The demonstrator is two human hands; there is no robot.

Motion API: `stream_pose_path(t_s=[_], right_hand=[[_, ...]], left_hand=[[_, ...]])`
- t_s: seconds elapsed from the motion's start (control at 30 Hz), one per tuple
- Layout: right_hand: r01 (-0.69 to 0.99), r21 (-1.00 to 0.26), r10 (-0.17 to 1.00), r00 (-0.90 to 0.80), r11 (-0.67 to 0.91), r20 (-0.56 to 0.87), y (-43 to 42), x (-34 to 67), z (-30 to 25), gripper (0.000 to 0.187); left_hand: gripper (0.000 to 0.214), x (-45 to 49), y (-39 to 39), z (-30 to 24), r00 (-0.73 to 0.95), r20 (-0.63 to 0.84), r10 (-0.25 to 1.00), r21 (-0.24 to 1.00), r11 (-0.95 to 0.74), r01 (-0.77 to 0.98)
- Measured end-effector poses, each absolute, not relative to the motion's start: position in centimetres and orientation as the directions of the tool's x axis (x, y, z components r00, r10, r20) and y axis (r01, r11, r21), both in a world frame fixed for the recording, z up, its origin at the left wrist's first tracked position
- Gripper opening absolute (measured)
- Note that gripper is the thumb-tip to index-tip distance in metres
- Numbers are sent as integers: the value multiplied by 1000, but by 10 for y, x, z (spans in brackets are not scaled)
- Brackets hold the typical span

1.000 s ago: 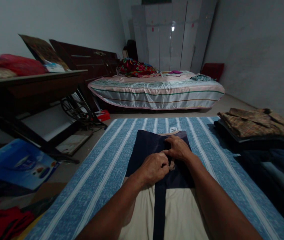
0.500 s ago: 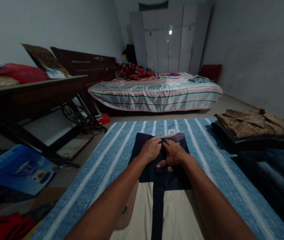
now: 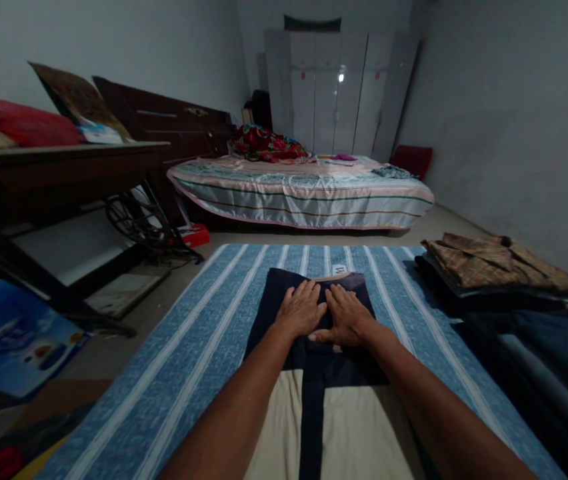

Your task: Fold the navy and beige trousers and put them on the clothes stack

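- Both hands have parted from the middle of the navy-and-cream garment (image 3: 313,407), where a second ago they worked close together with fingers bent; now they press flat nearer its neckline (image 3: 327,276).
- From where I stand, counting from the person's seat with twelve straight ahead, the garment runs from six up to twelve, spread on the striped cover (image 3: 204,333).
- Left hand (image 3: 300,308): palm down at about eleven on the navy part, fingers stretched out, grasping nothing.
- Right hand (image 3: 347,315): just beside it towards one o'clock, also flat and released, its thumb pointing to nine.
- If the palms push unevenly, I'd expect the navy cloth to ruck between them and the dark centre band (image 3: 311,433) to skew.
- Both forearms reach over the cream part; a dragging sleeve-side edge could crease it.
- Folded clothes (image 3: 494,263) sit towards two o'clock; a wide elbow swing might topple that stack.
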State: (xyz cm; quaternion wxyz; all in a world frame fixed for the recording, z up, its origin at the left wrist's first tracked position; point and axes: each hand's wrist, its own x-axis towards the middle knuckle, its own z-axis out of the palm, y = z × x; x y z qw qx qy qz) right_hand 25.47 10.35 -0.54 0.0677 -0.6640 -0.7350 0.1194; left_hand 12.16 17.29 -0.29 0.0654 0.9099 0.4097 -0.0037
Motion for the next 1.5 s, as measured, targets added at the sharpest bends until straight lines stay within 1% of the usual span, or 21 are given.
stream_pose_path(t_s=[0.13, 0.23, 0.3, 0.37, 0.43, 0.5, 0.53, 0.6, 0.7, 0.77, 0.87, 1.0, 1.07, 1.2, 1.37, 1.5], right_hand=[[980, -192, 998, -60, 58, -5, 96, 258, -14, 112], [986, -166, 1000, -12, 17, 28, 90, 258, -15, 108], [986, -167, 996, 29, -15, 82, 86, 256, -11, 103], [977, -213, 983, 69, -31, 172, 85, 249, -2, 92], [949, -315, 962, 80, 7, 261, 87, 239, 7, 74], [911, -410, 945, 84, 55, 315, 93, 229, 13, 61], [901, -430, 943, 93, 57, 319, 96, 225, 13, 59], [912, -409, 952, 121, 4, 280, 102, 219, 8, 61], [950, -303, 976, 135, -78, 172, 103, 220, -7, 74], [965, -250, 983, 121, -84, 139, 100, 223, -15, 81], [976, -207, 988, 91, -63, 126, 92, 229, -18, 88], [982, -187, 992, 48, -27, 112, 82, 236, -17, 97], [984, -176, 993, 47, -28, 109, 79, 238, -17, 101], [986, -161, 994, 61, -45, 92, 76, 238, -15, 103], [981, -178, 994, 91, -79, 59, 77, 235, -12, 107], [971, -219, 993, 109, -98, 40, 77, 235, -11, 107]], left_hand=[[62, 123, 173, -5, 667, -53, 743, 151, -655, 741], [66, 123, 173, -6, 663, -35, 748, 175, -648, 741], [65, 123, 173, -6, 663, -38, 748, 178, -647, 741], [63, 123, 172, -5, 668, -53, 742, 170, -653, 738], [58, 121, 172, -3, 669, -69, 740, 151, -655, 740], [54, 120, 171, -2, 673, -67, 737, 133, -662, 738], [54, 120, 171, -2, 676, -66, 734, 126, -666, 735], [54, 119, 171, -3, 683, -58, 728, 120, -674, 729], [55, 120, 172, -6, 671, -48, 740, 123, -662, 739], [55, 120, 172, -7, 669, -28, 742, 120, -662, 740], [57, 121, 171, -6, 672, -25, 740, 124, -665, 736], [62, 121, 171, -1, 667, -67, 742, 130, -656, 743], [61, 122, 171, -1, 670, -64, 740, 117, -661, 741], [59, 123, 171, -2, 669, -60, 741, 94, -663, 742], [60, 123, 171, -2, 664, -73, 744, 67, -661, 748], [60, 122, 173, -2, 661, -81, 746, 58, -658, 751]])
